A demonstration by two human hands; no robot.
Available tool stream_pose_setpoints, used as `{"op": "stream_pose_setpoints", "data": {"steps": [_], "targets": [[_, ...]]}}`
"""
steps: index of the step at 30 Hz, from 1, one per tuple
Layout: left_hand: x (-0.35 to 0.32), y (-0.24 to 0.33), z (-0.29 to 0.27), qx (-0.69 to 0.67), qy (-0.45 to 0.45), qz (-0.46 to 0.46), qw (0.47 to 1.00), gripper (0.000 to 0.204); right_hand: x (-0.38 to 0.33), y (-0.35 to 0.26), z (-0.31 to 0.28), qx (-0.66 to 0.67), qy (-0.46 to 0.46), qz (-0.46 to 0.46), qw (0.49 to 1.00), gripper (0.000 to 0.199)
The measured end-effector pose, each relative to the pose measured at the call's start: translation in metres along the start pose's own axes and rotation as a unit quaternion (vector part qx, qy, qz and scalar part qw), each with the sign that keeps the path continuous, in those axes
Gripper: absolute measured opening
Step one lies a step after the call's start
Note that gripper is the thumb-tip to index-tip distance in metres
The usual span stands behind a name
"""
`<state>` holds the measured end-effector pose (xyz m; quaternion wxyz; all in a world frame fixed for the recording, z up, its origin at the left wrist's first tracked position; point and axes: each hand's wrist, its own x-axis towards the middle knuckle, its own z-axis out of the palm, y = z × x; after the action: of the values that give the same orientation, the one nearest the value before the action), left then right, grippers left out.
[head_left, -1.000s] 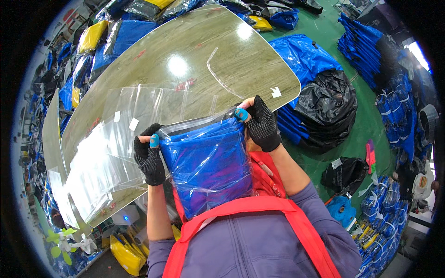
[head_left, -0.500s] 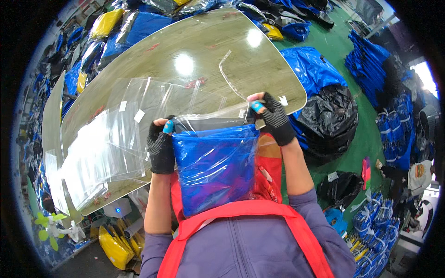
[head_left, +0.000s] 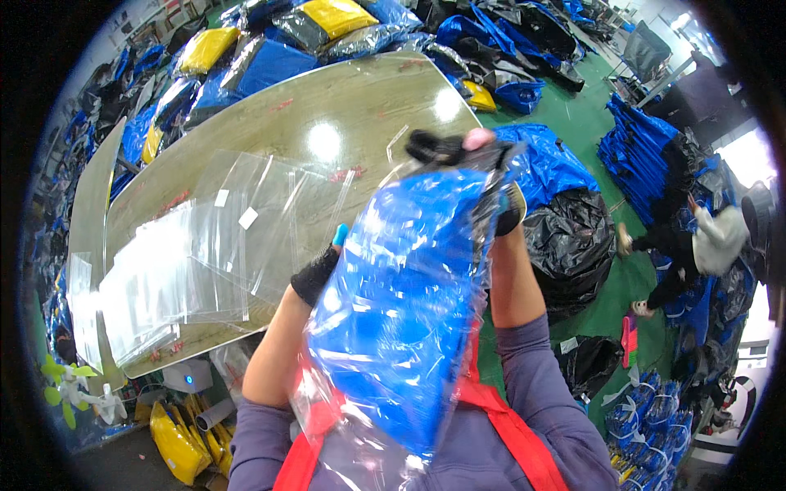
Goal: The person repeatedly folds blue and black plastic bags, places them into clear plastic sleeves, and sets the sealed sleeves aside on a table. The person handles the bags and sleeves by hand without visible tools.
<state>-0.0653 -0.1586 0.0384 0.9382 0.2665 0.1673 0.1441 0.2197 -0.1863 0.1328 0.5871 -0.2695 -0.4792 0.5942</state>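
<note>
From my end: packet [head_left: 401,286], blue folded stuff in clear plastic, is up off the table [head_left: 270,135], in front of the wearer's chest and tilted, top end toward the right. Right hand [head_left: 508,218] is closed on the upper end, bare fingertip showing at the top edge; the rest is behind plastic and blurred. Left hand [head_left: 316,274] is at the packet's left edge, blue-tipped digit up, most of it hidden; I can't tell if it's gripping or only touching. Both gloved, black. Packet's lower end hangs over the apron straps [head_left: 524,446]. Table, wood-look, has clear bags [head_left: 270,204] spread overlapping on the near-left part, white labels on some. I see stacked packets [head_left: 282,69], blue and yellow, past the far edge. Blue-and-black heap [head_left: 569,241] on the green floor [head_left: 606,74], right of the table. Another person [head_left: 720,237], pale top, far right. Tied bundles [head_left: 655,421] lower right; yellow packs [head_left: 176,450] lower left, near a white box [head_left: 187,376] with a blue light.
</note>
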Motion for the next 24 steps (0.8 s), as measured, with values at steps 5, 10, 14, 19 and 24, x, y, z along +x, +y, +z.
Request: {"op": "stream_pose_setpoints", "data": {"steps": [5, 10, 14, 19, 24], "targets": [[-0.011, -0.006, -0.002, 0.057, 0.245, 0.175, 0.952, 0.081, -0.026, 0.012, 0.017, -0.117, 0.063, 0.000, 0.991, 0.104], [-0.027, -0.002, 0.011, 0.350, 0.397, 0.306, 0.791, 0.089, -0.043, 0.048, 0.041, -0.351, 0.143, -0.045, 0.924, 0.120], [-0.033, -0.003, 0.025, 0.370, 0.401, 0.395, 0.739, 0.093, -0.040, 0.085, 0.055, -0.263, 0.270, -0.107, 0.920, 0.099], [-0.043, 0.004, 0.035, 0.347, 0.291, 0.403, 0.795, 0.076, -0.046, 0.077, 0.062, -0.023, 0.272, -0.037, 0.961, 0.035], [-0.050, 0.023, 0.043, 0.293, 0.345, 0.352, 0.819, 0.036, -0.042, 0.050, 0.072, -0.173, 0.280, 0.039, 0.944, 0.029]]}}
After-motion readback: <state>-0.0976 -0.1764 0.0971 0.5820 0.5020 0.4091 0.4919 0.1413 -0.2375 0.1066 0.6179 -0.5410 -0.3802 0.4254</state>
